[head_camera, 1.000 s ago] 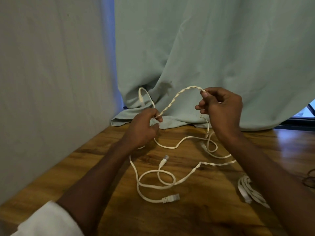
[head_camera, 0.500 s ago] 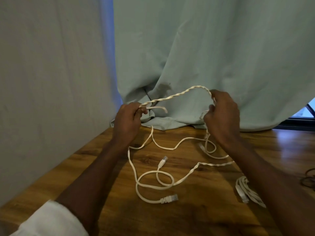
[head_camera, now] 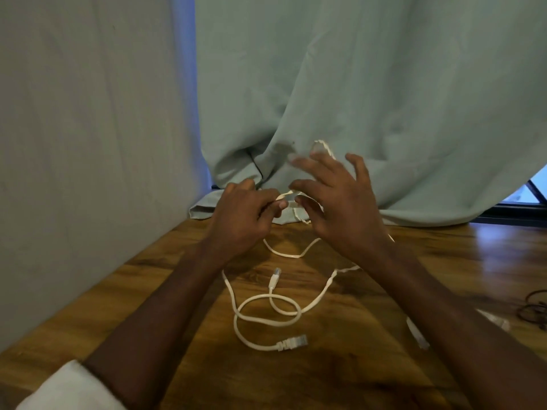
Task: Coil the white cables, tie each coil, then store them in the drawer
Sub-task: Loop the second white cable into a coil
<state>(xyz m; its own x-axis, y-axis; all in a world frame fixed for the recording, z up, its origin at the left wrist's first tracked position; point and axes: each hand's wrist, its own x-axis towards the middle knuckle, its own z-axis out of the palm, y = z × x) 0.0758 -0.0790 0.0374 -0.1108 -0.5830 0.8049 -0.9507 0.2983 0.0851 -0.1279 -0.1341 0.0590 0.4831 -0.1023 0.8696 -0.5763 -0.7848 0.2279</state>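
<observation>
Pale green curtain (head_camera: 370,84) fills the upper centre and right of the frame, its hem bunched on the rear edge of the wooden surface (head_camera: 340,374). A plain grey wall panel (head_camera: 88,143) occupies the left side. At the far right edge a strip of dark window frame (head_camera: 521,216) shows beneath the curtain.

Both forearms enter from the bottom of the frame and meet at centre, just in front of the curtain hem. A white sleeve cuff (head_camera: 68,389) shows at the lower left corner.

The right hand (head_camera: 340,208) is raised above the surface with its fingers spread wide and partly motion-blurred; a twisted loop of the white cable (head_camera: 266,318) rises behind the fingertips, and whether those fingers grip it cannot be told. The left hand (head_camera: 242,214) has its fingers curled, pinching a section of the same cable between thumb and forefinger at centre frame.

From the hands the cable drops to the surface and runs toward the lower centre, where it lies in loose overlapping loops, uncoiled and untied. One connector (head_camera: 291,341) rests at the lower centre, another plug end (head_camera: 275,278) lies just above the loops.

A second white cable bundle (head_camera: 417,335) lies at lower right, largely hidden by the right forearm. A thin dark wire (head_camera: 532,309) lies at the right edge of the surface.
</observation>
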